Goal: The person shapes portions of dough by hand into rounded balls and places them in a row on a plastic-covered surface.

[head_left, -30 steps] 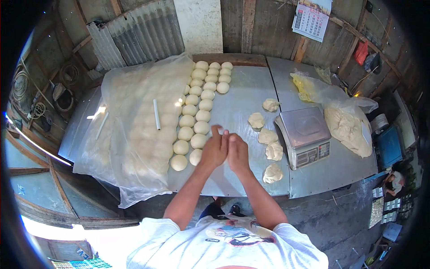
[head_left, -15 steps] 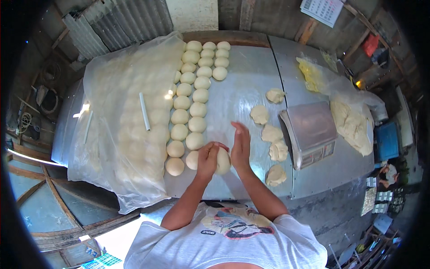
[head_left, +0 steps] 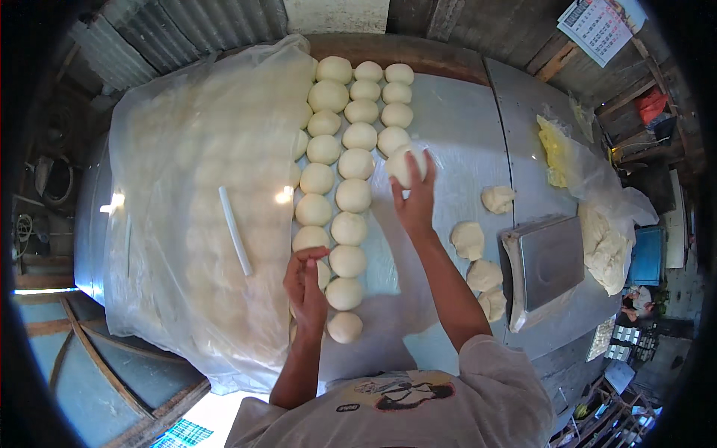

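Observation:
My right hand [head_left: 415, 200] reaches forward with its fingers around a smooth, round dough ball [head_left: 404, 167]. This ball is at the near end of the third, shorter row, close to another dough ball [head_left: 393, 140]. Further left, my left hand [head_left: 306, 290] hovers over the near part of the rows, loosely curved and with nothing visible in it. It partly hides dough balls there. Beside it runs a long row of pale dough balls [head_left: 348, 260]. Rough dough lumps [head_left: 468, 240] lie to the right of my right forearm.
A clear plastic sheet [head_left: 187, 149] covers many dough balls on the left, with a white rod [head_left: 235, 231] on top. At right stand a scale [head_left: 551, 261] with a metal plate and a large dough mass [head_left: 603, 246] partly under plastic. The metal table [head_left: 448, 112] meets a wooden board behind.
My hands have parted. The right one has carried the dough ball forward to the third row; the left has moved left, away from it. The whole view has shifted too.

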A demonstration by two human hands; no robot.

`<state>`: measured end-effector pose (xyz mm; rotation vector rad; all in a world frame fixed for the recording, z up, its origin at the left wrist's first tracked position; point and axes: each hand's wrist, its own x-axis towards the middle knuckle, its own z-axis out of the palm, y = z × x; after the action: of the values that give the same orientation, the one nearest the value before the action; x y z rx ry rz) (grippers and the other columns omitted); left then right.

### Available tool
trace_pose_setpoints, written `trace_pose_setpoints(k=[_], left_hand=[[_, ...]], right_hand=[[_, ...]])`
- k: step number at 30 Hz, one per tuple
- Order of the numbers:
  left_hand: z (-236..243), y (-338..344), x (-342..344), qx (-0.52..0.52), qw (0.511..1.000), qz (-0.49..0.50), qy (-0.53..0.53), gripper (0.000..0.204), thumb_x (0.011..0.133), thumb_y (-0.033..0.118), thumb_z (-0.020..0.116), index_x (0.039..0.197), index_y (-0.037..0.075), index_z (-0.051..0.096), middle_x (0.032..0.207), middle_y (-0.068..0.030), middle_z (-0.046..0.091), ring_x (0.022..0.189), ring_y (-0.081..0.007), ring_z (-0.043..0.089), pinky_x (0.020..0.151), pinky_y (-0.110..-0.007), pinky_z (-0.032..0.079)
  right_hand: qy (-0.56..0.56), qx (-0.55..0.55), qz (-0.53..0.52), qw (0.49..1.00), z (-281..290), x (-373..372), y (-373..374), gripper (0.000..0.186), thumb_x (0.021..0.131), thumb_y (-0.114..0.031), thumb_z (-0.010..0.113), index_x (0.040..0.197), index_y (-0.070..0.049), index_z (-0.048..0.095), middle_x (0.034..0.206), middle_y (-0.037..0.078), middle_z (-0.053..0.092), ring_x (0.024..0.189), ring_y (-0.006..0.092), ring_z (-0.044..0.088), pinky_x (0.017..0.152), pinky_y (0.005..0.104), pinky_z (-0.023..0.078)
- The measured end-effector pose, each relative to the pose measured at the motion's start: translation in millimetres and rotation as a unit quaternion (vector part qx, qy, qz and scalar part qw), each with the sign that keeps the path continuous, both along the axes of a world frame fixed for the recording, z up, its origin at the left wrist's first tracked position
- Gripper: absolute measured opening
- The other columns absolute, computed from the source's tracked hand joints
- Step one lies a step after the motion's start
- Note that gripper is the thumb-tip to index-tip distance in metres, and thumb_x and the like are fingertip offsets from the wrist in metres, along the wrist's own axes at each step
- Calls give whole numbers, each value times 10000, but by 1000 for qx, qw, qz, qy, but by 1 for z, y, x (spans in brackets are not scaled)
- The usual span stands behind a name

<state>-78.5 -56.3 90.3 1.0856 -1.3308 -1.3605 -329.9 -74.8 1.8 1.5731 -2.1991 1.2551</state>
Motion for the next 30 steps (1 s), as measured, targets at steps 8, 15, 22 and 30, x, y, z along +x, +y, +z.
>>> trace_pose_setpoints(k=[8,15,22,30], left_hand=[[-56,-32,-1,84,996,6,-25,168,980,92,466,969,-16,595,945,-107,646,934,-171,602,888,-323,472],[-55,-58,-10,53,997,-56,7,173,991,74,450,968,-28,588,943,-111,643,907,-160,594,868,-302,463],[-75,-52,11,120,992,-12,-29,167,989,85,460,963,-22,585,921,-105,645,886,-160,599,863,-306,472],[-66,-43,48,82,996,0,-33,186,1005,119,452,951,-9,576,894,-95,629,862,-168,600,838,-307,475]], right_hand=[[50,107,-46,992,-35,-32,-93,491,850,-250,660,1306,-102,552,1422,250,375,1273,475,382,1079,521,335],[72,322,76,941,-47,-103,-135,375,752,-142,716,1121,-198,677,1358,190,452,1203,367,478,977,438,471],[146,202,45,967,-72,-32,-68,383,783,-270,699,1150,-171,647,1334,104,491,1250,386,411,1021,499,352],[127,179,-16,975,-56,-64,-46,481,811,-420,676,1204,-145,635,1283,181,526,1255,395,400,1016,545,303]])
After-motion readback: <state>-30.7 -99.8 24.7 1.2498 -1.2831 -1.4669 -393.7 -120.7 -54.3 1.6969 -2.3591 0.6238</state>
